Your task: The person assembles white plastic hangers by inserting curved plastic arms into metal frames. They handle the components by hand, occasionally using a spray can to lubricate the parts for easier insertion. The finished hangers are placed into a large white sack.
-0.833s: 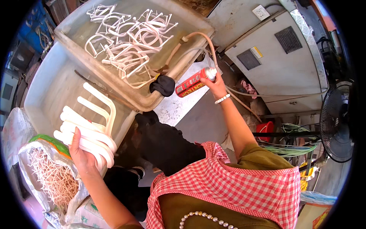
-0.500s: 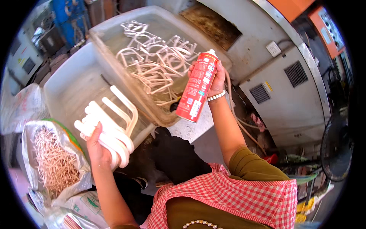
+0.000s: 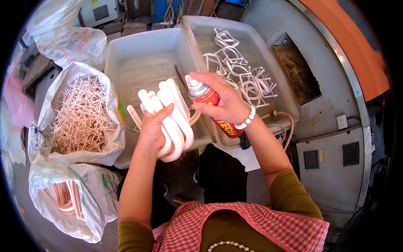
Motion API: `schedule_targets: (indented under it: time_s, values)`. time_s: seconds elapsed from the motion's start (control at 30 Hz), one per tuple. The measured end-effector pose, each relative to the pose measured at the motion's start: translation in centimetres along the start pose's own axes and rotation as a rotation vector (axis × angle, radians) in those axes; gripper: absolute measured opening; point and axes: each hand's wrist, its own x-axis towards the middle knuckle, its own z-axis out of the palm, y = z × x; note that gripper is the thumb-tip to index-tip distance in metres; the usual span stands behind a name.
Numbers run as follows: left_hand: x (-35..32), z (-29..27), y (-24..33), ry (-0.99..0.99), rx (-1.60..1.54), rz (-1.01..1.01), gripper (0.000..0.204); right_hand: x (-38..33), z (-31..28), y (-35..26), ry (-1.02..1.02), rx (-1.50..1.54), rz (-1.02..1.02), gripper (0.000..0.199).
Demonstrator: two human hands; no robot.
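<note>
My left hand [image 3: 152,129] is closed around a bundle of white, U-bent plastic rods [image 3: 181,128], held up in front of the left tub. In my right hand [image 3: 226,98] is a red spray can [image 3: 206,96], tilted with its white nozzle toward the rods and just right of them. The fingers wrap the can near its top, and the index finger reaches over to the nozzle. Can and rods look slightly apart. Whether any spray comes out cannot be seen.
Behind the rods stands a pale plastic tub [image 3: 140,42]. A second tub [image 3: 210,21] to its right holds water and pale looped strips [image 3: 256,84]. Open sacks of thin pinkish pieces [image 3: 84,117] and bent pieces [image 3: 69,195] stand left. A hose [image 3: 289,126] and grey machine cabinet [image 3: 331,164] are right.
The can has swung left toward the rods, and its nozzle now tips toward them, with a finger over it. The bundle has turned more upright. The head view has shifted left.
</note>
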Motion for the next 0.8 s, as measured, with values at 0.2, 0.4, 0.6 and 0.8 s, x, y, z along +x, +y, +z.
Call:
schedule_targets:
  time_s: [0.2,0.4,0.6,0.8]
  values:
    - [-0.2,0.7,0.4,0.059,0.015,0.023,0.031,1.1,2.5,0.1,0.008,-0.325,0.078,0.056]
    - [-0.2,0.3,0.6,0.06,0.029,0.038,0.031,1.0,3.4,0.3,0.052,-0.476,0.083,0.054]
    - [-0.3,0.4,0.6,0.053,0.04,0.012,0.031,0.9,3.6,0.1,0.06,-0.524,0.106,0.056]
    - [-0.5,0.6,0.5,0.035,0.04,0.026,0.033,0.8,3.7,-0.1,0.051,-0.537,0.132,0.055]
